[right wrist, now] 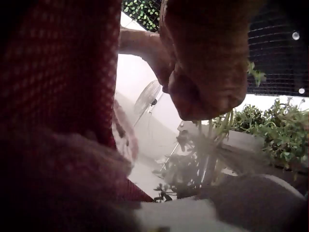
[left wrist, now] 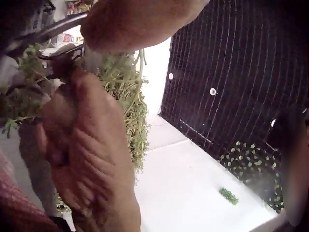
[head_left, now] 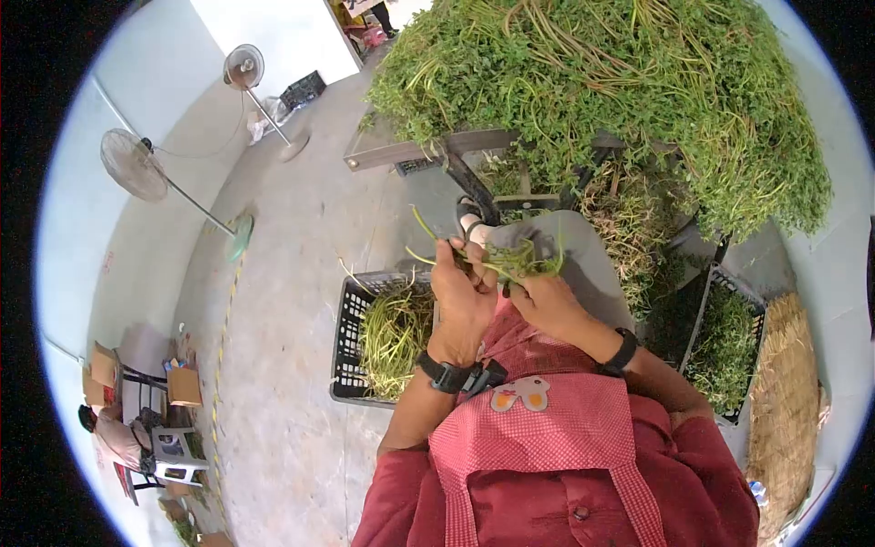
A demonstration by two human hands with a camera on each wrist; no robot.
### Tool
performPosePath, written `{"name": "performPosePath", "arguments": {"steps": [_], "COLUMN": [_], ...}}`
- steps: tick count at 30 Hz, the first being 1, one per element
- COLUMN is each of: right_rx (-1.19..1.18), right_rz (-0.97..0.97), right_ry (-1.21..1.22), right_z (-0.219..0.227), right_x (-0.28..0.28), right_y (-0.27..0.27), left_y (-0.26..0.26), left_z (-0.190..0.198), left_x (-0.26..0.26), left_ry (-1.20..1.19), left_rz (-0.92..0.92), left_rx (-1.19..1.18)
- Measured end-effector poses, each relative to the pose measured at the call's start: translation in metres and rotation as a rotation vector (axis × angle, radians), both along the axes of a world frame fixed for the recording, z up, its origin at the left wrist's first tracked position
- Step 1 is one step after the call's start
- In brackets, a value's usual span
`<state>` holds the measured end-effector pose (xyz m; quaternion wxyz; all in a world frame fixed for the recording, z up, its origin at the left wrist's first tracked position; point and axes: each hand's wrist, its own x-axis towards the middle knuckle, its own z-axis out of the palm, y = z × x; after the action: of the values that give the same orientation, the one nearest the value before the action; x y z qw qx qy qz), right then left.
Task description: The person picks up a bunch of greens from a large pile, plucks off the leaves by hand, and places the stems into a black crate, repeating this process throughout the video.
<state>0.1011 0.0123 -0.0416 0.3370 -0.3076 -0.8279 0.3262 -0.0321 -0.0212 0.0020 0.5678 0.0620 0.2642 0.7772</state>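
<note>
In the head view both hands meet in front of the apron (head_left: 538, 428). My left hand (head_left: 463, 296) grips thin green stems (head_left: 421, 222), whose bare ends stick out past its fingers to the upper left. Close beside it, my right hand (head_left: 549, 305) pinches the leafy part of the same greens (head_left: 524, 259), fingers curled down. In the left wrist view, the right hand (left wrist: 96, 145) appears large, with blurred leaves (left wrist: 29, 72) beyond it. The right wrist view has dark curled fingers (right wrist: 207, 82) above hanging stems (right wrist: 222, 125).
A table (head_left: 392, 153) bears a big heap of leafy greens (head_left: 583, 82). A black crate (head_left: 346, 365) of stripped stems (head_left: 396, 333) stands left of the lap, another crate (head_left: 711, 273) of greens at right. Two fans (head_left: 137, 164) and a seated person (head_left: 123, 438) are far left.
</note>
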Motion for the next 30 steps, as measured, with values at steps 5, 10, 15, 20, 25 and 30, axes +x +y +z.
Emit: {"name": "performPosePath", "arguments": {"steps": [5, 10, 15, 20, 25, 30], "right_rx": [0.063, -0.08, -0.827, -1.244, -0.38, -0.161], "right_rz": [-0.145, -0.198, 0.028, 0.267, 0.059, -0.012], "right_ry": [-0.114, 0.077, 0.282, 0.112, 0.216, -0.006], "right_z": [-0.016, -0.017, -0.011, 0.044, 0.063, 0.069], "right_x": [0.003, 0.008, 0.044, 0.085, 0.094, 0.074], "right_y": [0.012, 0.025, 0.028, -0.009, -0.006, -0.018], "left_y": [0.008, 0.01, 0.014, 0.013, 0.012, 0.01], "left_z": [-0.002, -0.008, 0.0, -0.006, -0.012, -0.007], "left_x": [0.003, -0.001, -0.03, -0.037, -0.04, -0.031], "left_ry": [0.029, -0.03, -0.023, -0.041, -0.215, -0.169], "left_rz": [-0.048, -0.09, -0.058, -0.005, -0.136, -0.086], "left_rx": [-0.06, 0.002, 0.092, 0.106, 0.174, 0.127]}}
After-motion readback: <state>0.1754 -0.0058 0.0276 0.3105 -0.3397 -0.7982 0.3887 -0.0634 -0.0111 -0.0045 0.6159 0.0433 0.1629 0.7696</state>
